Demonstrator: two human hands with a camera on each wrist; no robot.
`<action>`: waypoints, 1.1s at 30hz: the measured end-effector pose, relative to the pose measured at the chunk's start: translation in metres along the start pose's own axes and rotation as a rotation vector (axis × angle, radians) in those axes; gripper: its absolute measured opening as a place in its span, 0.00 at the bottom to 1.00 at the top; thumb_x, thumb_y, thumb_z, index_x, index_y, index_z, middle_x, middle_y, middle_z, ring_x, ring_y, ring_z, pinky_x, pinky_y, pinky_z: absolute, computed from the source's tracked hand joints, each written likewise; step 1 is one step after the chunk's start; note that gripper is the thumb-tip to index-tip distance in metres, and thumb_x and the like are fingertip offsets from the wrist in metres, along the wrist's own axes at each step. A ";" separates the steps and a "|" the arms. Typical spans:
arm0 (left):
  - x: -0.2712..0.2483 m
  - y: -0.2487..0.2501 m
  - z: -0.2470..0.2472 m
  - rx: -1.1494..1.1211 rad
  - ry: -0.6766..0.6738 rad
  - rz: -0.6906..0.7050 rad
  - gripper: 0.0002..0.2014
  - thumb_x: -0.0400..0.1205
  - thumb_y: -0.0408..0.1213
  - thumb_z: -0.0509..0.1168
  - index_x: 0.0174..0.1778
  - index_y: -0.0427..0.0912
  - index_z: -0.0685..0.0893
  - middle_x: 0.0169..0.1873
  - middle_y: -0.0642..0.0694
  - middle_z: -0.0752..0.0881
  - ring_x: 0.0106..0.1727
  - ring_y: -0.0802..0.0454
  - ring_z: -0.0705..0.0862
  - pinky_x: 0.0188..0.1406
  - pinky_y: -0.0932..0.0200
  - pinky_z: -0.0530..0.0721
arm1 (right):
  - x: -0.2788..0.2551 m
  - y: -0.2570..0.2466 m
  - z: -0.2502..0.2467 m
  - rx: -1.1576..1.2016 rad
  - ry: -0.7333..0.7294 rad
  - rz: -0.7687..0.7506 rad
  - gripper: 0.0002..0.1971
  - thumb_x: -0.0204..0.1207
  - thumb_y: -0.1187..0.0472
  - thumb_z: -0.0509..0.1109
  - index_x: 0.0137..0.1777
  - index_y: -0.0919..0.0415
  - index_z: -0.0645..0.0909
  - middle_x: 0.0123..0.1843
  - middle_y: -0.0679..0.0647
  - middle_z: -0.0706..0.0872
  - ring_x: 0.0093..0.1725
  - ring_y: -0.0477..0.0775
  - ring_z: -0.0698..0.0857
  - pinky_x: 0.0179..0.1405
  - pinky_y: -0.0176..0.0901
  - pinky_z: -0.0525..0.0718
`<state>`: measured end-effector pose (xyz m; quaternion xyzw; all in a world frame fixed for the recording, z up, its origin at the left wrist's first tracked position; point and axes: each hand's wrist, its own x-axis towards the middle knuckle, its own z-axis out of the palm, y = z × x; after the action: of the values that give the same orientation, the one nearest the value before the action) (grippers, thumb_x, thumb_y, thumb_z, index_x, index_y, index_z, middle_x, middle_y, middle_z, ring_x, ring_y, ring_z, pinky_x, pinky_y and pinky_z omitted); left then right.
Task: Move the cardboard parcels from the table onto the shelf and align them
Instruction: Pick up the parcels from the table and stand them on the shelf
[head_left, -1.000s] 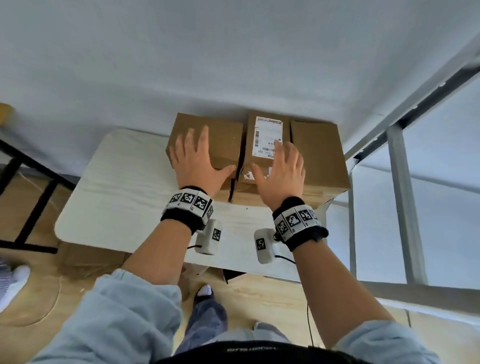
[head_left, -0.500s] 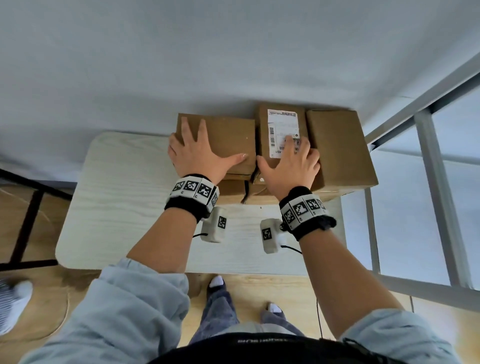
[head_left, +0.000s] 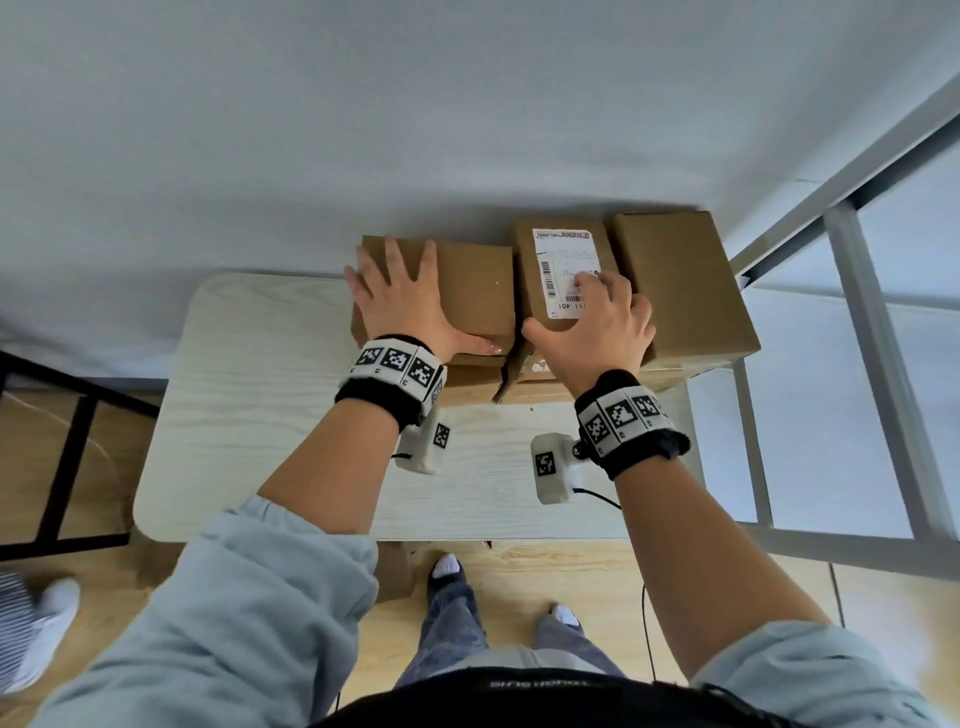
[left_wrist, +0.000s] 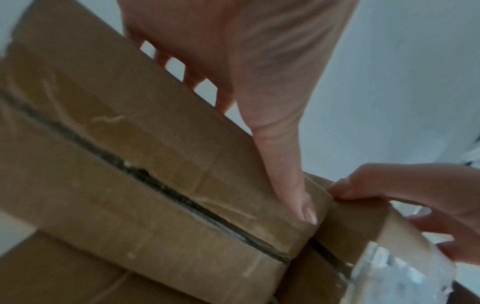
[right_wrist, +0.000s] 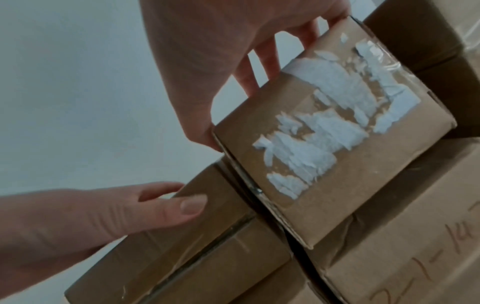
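Three brown cardboard parcels stand in a row on top of lower boxes, against the wall. My left hand (head_left: 415, 306) lies flat with spread fingers on the left parcel (head_left: 472, 280), thumb along its front edge. In the left wrist view the same hand (left_wrist: 246, 61) presses on that parcel (left_wrist: 103, 164). My right hand (head_left: 582, 322) grips the middle labelled parcel (head_left: 561, 254), thumb on its left side, fingers curled over the top. The right wrist view shows that hand (right_wrist: 221, 51) holding this parcel (right_wrist: 337, 164), whose front bears a torn white label. The right parcel (head_left: 680, 280) stands untouched.
The stack sits at the back right of a pale wooden table (head_left: 270, 415). A lower box with handwriting (right_wrist: 415, 236) lies under the labelled parcel. A grey metal shelf frame (head_left: 872, 322) rises to the right. A dark chair frame (head_left: 67, 447) stands at left.
My right hand went from lying flat on the labelled parcel to curling its fingers and thumb round it. My left hand slid slightly left on its parcel.
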<state>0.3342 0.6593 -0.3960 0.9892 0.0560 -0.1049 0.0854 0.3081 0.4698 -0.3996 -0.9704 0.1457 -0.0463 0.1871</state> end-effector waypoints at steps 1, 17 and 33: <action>0.006 0.001 -0.003 0.055 -0.007 0.062 0.74 0.49 0.82 0.71 0.88 0.53 0.47 0.87 0.35 0.46 0.85 0.27 0.41 0.82 0.28 0.42 | -0.002 0.001 0.000 0.008 0.007 -0.002 0.36 0.60 0.36 0.72 0.69 0.50 0.78 0.75 0.48 0.73 0.70 0.66 0.70 0.65 0.58 0.70; -0.010 0.018 -0.004 0.013 0.025 0.240 0.68 0.53 0.72 0.79 0.87 0.55 0.53 0.82 0.33 0.62 0.84 0.35 0.58 0.85 0.37 0.51 | -0.028 0.020 -0.016 0.086 0.148 -0.056 0.31 0.58 0.36 0.73 0.60 0.51 0.83 0.68 0.48 0.77 0.71 0.63 0.71 0.64 0.63 0.74; -0.178 0.064 -0.006 -0.024 0.255 0.188 0.67 0.52 0.74 0.78 0.86 0.54 0.57 0.79 0.37 0.66 0.81 0.36 0.61 0.83 0.38 0.56 | -0.139 0.108 -0.097 0.279 0.293 -0.183 0.31 0.56 0.36 0.73 0.57 0.51 0.84 0.67 0.48 0.79 0.70 0.63 0.72 0.64 0.63 0.74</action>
<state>0.1704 0.5813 -0.3410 0.9943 -0.0253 0.0308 0.0987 0.1330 0.3819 -0.3554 -0.9272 0.0748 -0.2233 0.2913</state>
